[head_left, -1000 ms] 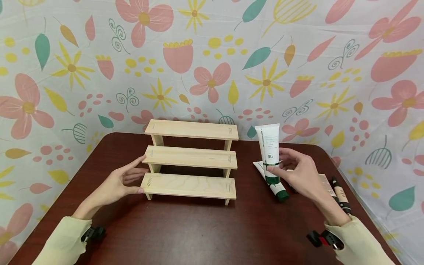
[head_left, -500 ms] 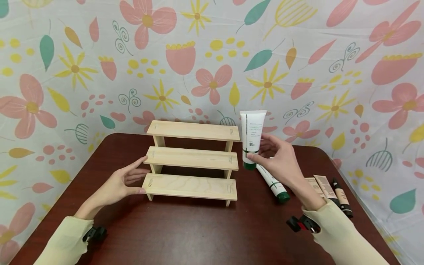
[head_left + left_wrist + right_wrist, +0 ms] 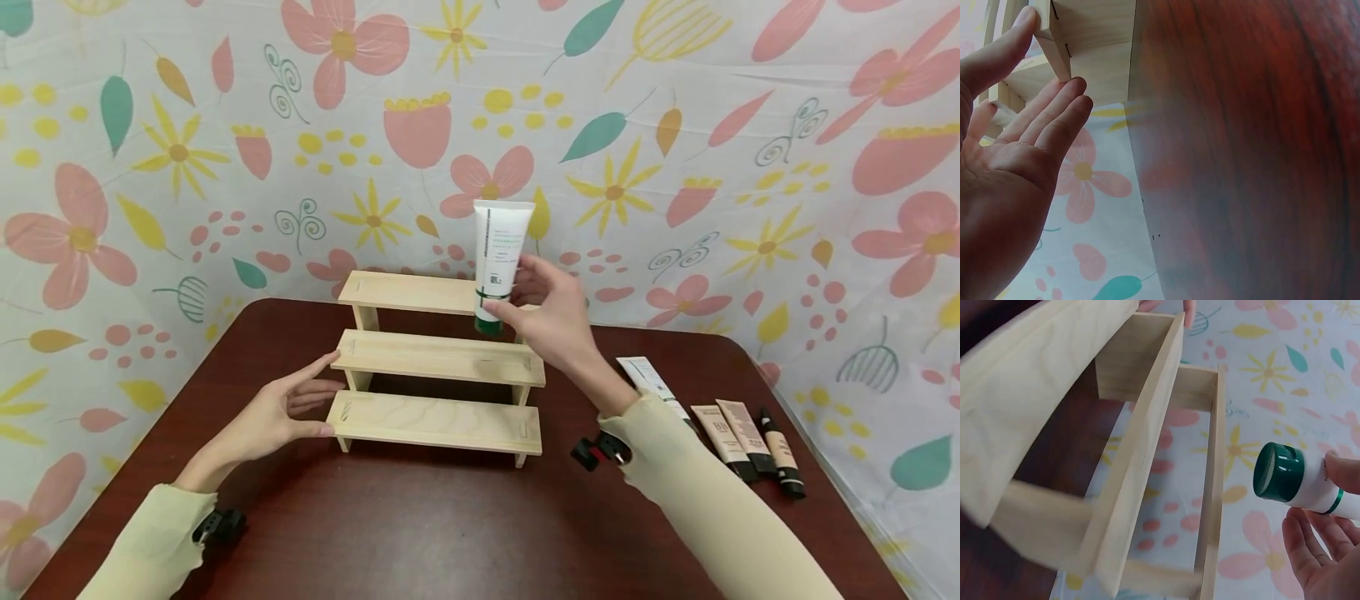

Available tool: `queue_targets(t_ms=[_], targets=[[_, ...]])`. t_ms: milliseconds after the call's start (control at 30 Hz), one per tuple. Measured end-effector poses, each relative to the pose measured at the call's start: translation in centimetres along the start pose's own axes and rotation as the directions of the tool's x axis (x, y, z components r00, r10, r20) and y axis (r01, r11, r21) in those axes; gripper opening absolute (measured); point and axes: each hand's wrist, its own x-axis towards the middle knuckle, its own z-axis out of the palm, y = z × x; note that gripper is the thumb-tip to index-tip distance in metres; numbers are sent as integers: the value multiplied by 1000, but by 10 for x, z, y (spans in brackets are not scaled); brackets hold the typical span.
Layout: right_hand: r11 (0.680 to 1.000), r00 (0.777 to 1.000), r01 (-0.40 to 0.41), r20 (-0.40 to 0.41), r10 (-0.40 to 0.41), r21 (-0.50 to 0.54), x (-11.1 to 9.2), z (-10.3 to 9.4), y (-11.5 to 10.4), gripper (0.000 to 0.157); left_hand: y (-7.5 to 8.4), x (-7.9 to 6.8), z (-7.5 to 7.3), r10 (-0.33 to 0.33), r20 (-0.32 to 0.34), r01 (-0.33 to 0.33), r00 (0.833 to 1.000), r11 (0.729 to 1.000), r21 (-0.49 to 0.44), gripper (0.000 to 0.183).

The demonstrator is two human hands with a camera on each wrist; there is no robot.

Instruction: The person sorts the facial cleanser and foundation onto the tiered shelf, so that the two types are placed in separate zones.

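Note:
My right hand (image 3: 553,315) pinches a white squeeze tube (image 3: 501,250) near its green cap, holding it upright, cap down. In the head view the tube overlaps the right part of the top step of a three-step wooden stand (image 3: 435,419). The right wrist view shows the green cap (image 3: 1279,472) apart from the wood. At the stand's left side, my left hand (image 3: 273,417) touches the ends of the lower two steps with nearly straight fingers. The left wrist view has its thumb and fingertips (image 3: 1075,87) against the wooden edge.
To the right lies a second white tube (image 3: 651,383), partly covered by the right forearm. Beside it are two beige tubes (image 3: 722,437) with dark caps and a slim dark-ended tube (image 3: 782,454). A floral cloth (image 3: 645,167) hangs behind the dark wooden table (image 3: 450,525).
My right hand has carried the white tube leftward and up, from above the other tube to the stand's top step. The left hand keeps its place at the stand.

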Motion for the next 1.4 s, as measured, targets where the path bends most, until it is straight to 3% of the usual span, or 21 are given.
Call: queue_targets(t_ms=[267,400,767,967,1400], targets=[[999,999,-43,3,43,31,33,47,-2,54,-2,0,-1,-14,0,14,1000,1000,0,105],[999,1000,-28,-4,29,41,48,69,-2,54,-4,0,-1,-18,1,18,1000,1000,-1,105],[998,998,-57,-14,57,38,73,115,1,55,-3,0,-2,-25,3,25,1000,1000,-15,104],[999,999,-44,-7,45,16,75,128,3,54,-5,0,-2,-31,4,31,999,999,-6,104],[999,999,-20,48,19,26,71,133,5,54,-5,0,-2,-26,3,26,1000,1000,-3,104]])
